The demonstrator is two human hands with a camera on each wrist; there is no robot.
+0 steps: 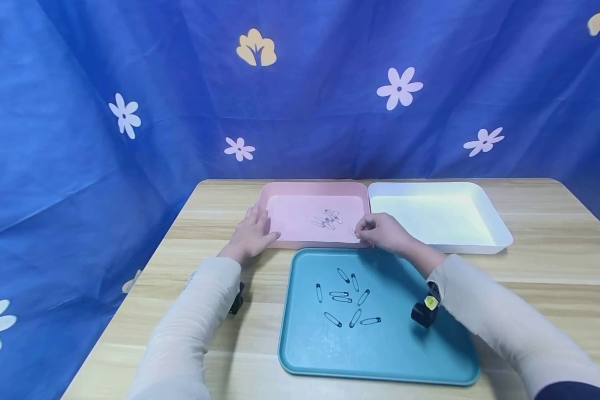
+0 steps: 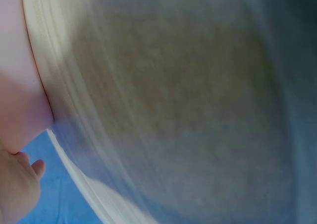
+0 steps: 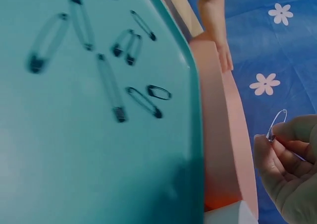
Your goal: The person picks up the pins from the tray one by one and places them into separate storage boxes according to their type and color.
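My right hand (image 1: 382, 232) pinches a safety pin (image 3: 277, 124) between thumb and fingertip, over the front right corner of the pink tray (image 1: 307, 189). The pin's loop sticks out past the fingertips in the right wrist view. A small pile of safety pins (image 1: 328, 219) lies inside the pink tray. With fingers spread, my left hand (image 1: 251, 233) rests at that tray's left edge, holding nothing. Several dark safety pins (image 1: 341, 299) lie scattered on the teal tray (image 1: 405, 350) in front.
A white tray (image 1: 495, 228) stands right beside the pink one, on the wooden table (image 1: 545, 222). The teal tray sits close in front of both. Behind the table hangs a blue curtain (image 1: 310, 83) with flower shapes.
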